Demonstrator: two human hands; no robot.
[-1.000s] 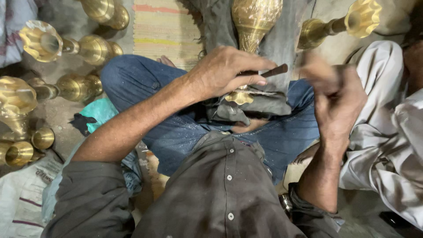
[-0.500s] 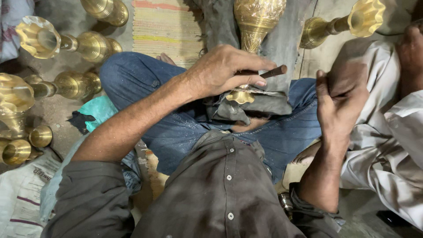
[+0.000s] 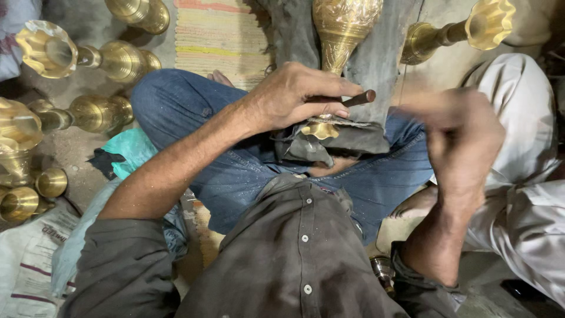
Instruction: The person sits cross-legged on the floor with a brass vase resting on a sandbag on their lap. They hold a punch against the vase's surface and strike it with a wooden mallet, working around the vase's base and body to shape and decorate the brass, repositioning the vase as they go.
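Head view — left hand (image 3: 297, 97) gripping punch (image 3: 360, 98) over brass vase (image 3: 342, 35); right hand (image 3: 462, 138) blurred, grip untellable.

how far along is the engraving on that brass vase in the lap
Done: the brass vase body already shows dense engraved pattern where it is visible. In hand: the left hand grips a dark punch against the vase's lower part near the foot; the right hand is raised and blurred. Left: cannot tell; the far side is hidden. Other brass vases lie alongside.

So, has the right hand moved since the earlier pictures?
Yes. The right hand, blurred by motion, now sits higher in the view, nearer the brass vase on the lap. The left hand holds its small tool at the same place.
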